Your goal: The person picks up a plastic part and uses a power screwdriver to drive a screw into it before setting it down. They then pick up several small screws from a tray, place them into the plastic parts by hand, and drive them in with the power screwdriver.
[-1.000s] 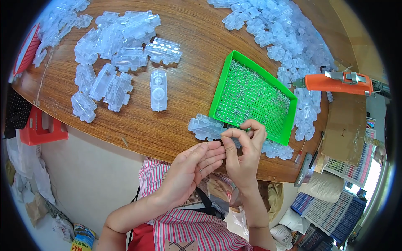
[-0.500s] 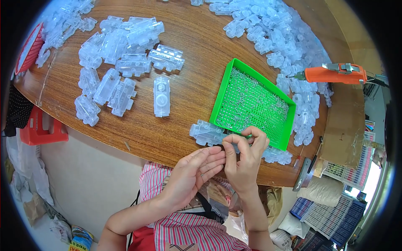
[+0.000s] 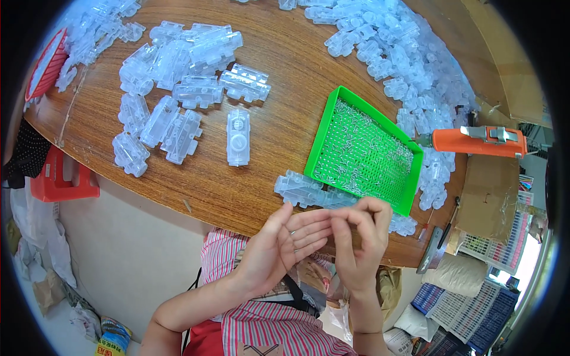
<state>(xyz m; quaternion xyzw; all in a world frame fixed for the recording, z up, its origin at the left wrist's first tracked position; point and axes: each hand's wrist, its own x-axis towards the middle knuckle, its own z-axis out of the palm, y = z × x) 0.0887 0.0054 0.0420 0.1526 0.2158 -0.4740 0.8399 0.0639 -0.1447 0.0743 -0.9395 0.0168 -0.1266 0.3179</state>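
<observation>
My left hand (image 3: 270, 252) is palm up in front of the table edge, its fingers stretched out and the thumb held apart. Tiny silvery glints, perhaps small screws, show on its fingers. At its fingertips my right hand (image 3: 362, 249) is closed in a pinch between thumb and index finger; whatever it pinches is too small to make out. Just beyond the hands stands a green perforated tray (image 3: 321, 132) with many small silvery screws (image 3: 356, 136) scattered in it. Clear plastic housings (image 3: 300, 188) lie against the tray's near side, partly behind my right hand.
An orange electric screwdriver (image 3: 475, 142) hangs at the right, over a large heap of clear plastic parts (image 3: 409, 65). More clear housings (image 3: 196, 50) are piled at the left, one lying apart (image 3: 238, 139). A red basket (image 3: 47, 65) and a red stool (image 3: 62, 178) are farther left.
The left thumb has spread away from the fingers, and the palm is more exposed. My right hand has shifted slightly right and down, still pinching. The screwdriver hangs lower in the picture.
</observation>
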